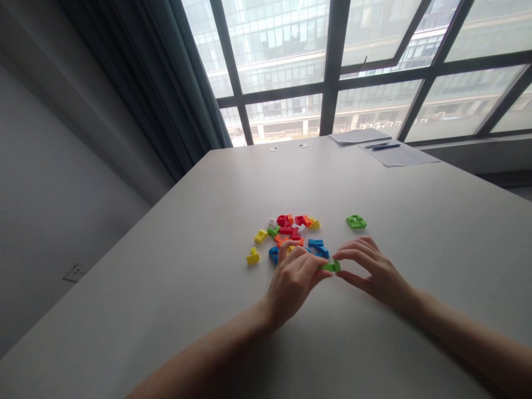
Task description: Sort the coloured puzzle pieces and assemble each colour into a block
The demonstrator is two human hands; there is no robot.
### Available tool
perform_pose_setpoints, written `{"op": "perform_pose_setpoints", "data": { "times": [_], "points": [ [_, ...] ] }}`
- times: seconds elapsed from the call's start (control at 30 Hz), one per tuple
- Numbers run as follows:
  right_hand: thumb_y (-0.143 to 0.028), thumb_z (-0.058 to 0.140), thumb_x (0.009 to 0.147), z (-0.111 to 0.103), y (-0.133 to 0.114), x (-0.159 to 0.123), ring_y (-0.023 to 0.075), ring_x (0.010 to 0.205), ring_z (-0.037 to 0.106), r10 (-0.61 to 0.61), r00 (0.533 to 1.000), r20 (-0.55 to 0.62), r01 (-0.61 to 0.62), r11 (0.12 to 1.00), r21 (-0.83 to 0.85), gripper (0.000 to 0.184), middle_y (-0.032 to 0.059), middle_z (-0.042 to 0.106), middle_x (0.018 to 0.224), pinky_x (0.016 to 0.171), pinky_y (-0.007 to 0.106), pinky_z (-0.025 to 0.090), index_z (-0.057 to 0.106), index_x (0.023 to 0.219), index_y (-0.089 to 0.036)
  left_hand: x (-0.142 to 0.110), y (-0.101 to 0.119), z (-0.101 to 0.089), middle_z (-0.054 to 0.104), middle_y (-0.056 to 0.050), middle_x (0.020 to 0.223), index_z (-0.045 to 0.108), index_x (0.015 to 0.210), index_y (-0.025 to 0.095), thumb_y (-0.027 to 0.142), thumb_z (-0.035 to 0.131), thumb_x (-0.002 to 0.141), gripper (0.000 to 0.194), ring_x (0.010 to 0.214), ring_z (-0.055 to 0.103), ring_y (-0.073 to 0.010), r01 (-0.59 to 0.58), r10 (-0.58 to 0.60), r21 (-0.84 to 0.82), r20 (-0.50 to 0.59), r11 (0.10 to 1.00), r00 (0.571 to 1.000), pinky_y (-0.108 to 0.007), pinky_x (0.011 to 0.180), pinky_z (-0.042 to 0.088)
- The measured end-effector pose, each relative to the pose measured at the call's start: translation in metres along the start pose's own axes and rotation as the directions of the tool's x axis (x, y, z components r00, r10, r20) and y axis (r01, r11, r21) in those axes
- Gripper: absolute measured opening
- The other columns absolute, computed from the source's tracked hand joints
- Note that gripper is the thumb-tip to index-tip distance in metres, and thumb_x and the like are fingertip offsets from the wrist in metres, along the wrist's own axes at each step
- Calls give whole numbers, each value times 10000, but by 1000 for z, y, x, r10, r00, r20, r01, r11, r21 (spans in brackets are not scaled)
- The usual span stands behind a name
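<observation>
A small green plastic building block (331,267) is between my two hands, just above or on the white table. My left hand (293,280) pinches its left end between thumb and fingers. At its right end, the thumb and index finger of my right hand (374,271) close around the piece. Blue blocks (316,243) lie right behind the left fingers, partly covered by that hand. Beyond the right hand, a flat green piece (356,221) sits apart from the others.
A loose pile of red blocks (285,220), with orange, white and green ones, lies behind my left hand. Yellow blocks (252,256) are at its left side. Papers (359,136) and a pen (385,147) rest at the table's far edge, by the window.
</observation>
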State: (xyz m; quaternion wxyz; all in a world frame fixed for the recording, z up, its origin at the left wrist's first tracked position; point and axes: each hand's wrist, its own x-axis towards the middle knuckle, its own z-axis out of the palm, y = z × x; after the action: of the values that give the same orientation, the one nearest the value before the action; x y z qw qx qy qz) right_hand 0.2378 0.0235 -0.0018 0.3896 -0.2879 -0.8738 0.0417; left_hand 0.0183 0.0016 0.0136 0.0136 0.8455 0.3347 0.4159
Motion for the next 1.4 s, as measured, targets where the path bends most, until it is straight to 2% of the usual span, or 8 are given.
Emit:
{"op": "perform_pose_setpoints", "data": {
  "times": [0.23,0.33,0.5,0.67,0.77,0.9,1.07,1.4],
  "points": [
    [-213,641,868,-2,-6,2,182,827,642,-54,998,32,54,999,0,207,20,691,879,818,371,467,589,1060,-268,-1,-4,1,691,-24,772,635,893,187,274,576,930,111,752,604,-170,11,-11,-79,4,997,1000,-366,890,434],
    [-221,627,875,-9,1,5,196,834,647,-40,998,42,42,999,-34,186,24,698,887,824,387,466,591,1050,-274,-3,-6,1,698,-62,898,603,976,190,335,555,937,157,870,613,-203,29,-29,-70,-6,997,1000,-405,941,417],
    [-274,610,890,-40,41,6,242,862,649,73,995,-74,-86,977,-193,115,52,712,922,818,427,460,620,1005,-273,-6,-11,1,663,-97,985,561,1041,192,327,462,970,182,951,576,-232,98,-97,-64,12,993,995,-406,898,439],
    [-373,603,887,-62,86,-9,254,882,654,213,974,-72,-224,948,-224,129,48,717,912,822,430,467,647,930,-260,-7,-13,2,639,-92,938,556,1004,186,263,468,957,126,932,570,-227,131,-129,-96,21,987,991,-380,858,461],
    [-410,605,878,-61,101,-21,243,854,655,262,965,-14,-259,942,-216,165,44,715,892,799,416,473,656,904,-255,-6,-12,2,640,-87,918,559,988,186,247,473,950,112,919,575,-223,129,-127,-97,23,987,992,-375,848,466],
    [-398,611,874,-54,109,-29,232,840,659,248,968,43,-231,942,-242,158,41,721,889,801,403,458,666,887,-251,-6,-12,2,645,-74,895,563,974,192,228,478,943,97,906,584,-218,118,-116,-100,22,988,993,-363,838,469],
    [-365,593,889,-50,111,-30,226,857,663,229,972,53,-204,934,-293,143,37,727,910,809,391,444,658,935,-246,-7,-12,3,646,-75,883,573,963,185,225,482,941,102,896,582,-215,117,-115,-97,28,988,993,-356,831,469],
    [-415,584,890,-45,111,-30,227,825,664,280,960,20,-263,922,-284,218,29,716,851,833,391,437,625,1009,-237,-6,-12,4,641,-66,877,564,963,183,208,503,929,73,886,572,-210,92,-91,-104,14,990,996,-350,838,476]
  ]
}}
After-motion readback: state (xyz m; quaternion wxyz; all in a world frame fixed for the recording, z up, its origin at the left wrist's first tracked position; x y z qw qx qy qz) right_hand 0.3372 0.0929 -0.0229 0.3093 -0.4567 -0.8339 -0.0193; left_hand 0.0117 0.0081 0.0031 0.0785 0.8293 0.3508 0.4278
